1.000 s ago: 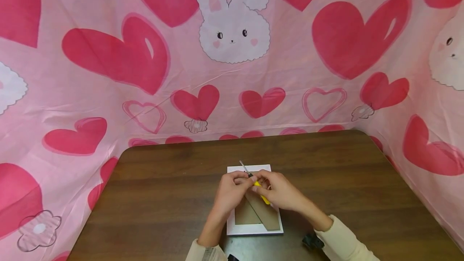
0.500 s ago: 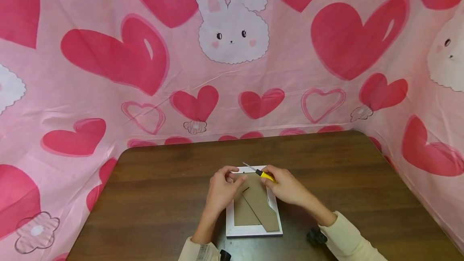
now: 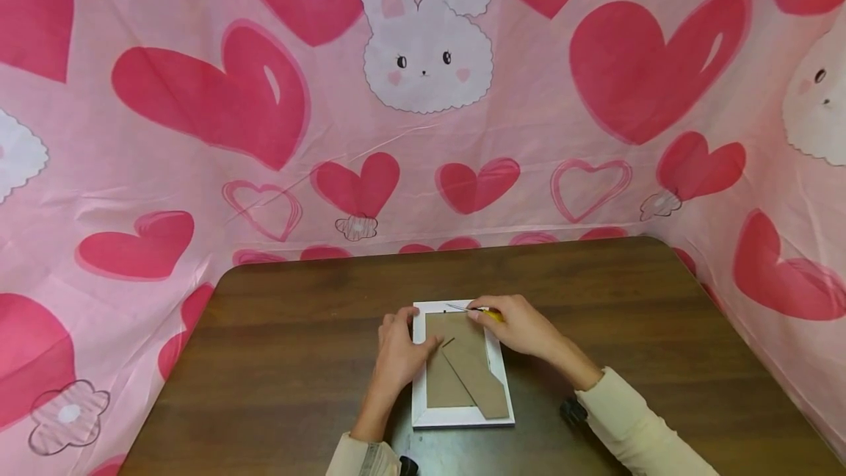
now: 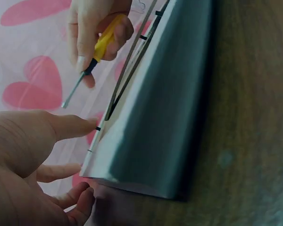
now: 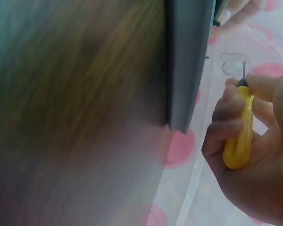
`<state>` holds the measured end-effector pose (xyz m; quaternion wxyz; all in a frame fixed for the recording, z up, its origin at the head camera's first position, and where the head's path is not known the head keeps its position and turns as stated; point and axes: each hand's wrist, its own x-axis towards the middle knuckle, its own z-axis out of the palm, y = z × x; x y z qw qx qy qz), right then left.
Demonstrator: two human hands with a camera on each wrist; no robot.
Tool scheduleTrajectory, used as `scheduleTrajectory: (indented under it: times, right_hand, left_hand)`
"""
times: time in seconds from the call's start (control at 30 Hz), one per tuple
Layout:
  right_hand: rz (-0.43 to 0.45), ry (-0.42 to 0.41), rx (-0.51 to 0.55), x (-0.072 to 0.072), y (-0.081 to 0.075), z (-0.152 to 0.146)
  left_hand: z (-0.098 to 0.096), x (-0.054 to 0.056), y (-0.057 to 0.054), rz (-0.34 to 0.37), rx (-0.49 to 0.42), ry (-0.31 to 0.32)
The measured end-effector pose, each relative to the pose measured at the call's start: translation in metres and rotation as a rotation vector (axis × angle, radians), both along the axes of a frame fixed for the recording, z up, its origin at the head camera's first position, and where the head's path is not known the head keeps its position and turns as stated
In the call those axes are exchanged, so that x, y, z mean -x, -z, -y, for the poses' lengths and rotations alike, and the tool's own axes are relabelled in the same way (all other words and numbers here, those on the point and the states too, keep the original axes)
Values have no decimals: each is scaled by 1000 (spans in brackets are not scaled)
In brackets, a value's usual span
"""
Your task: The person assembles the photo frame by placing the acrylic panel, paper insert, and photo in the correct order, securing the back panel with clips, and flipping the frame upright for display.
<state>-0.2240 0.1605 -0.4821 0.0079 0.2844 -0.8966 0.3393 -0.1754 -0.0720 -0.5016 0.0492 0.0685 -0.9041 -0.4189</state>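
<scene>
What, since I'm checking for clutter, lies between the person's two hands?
In the head view: the white frame with its brown backing, plus the screwdriver shaft jutting from the right hand.

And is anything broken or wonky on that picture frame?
I see nothing broken or spilled. Only the brown stand looks wonky: in the head view, it slants across the backing and overlaps the near right corner of the white frame. It's probably just made that way.
</scene>
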Motion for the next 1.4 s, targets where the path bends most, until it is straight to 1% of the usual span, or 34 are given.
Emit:
scheduleTrajectory:
  times: [0.27, 0.47, 0.6, 0.77, 1.0, 1.1, 1.27, 1.4]
  right_hand:
    - [-26, -28, -63, 15, 6, 0]
    - [-39, -86, -83, 19, 5, 2]
    - [-74, -85, -107, 21, 8, 5]
    - [-87, -80, -132, 25, 11, 10]
    - [-132, -70, -163, 29, 10, 15]
    - [-133, -66, -188, 29, 8, 18]
    - [-100, -83, -245, 29, 6, 21]
    - [-65, -94, -222, 31, 7, 20]
  left_hand:
    - [1, -1, 6, -10, -15, 17]
    - [3, -2, 8, 8, 0, 54]
    - [5, -3, 12, -6, 4, 57]
    - [5, -4, 14, -20, 4, 43]
    - [5, -4, 14, -40, -10, 47]
    - [6, -4, 14, -42, -13, 47]
    - [6, -3, 15, -38, -10, 45]
    - [6, -2, 16, -32, -12, 38]
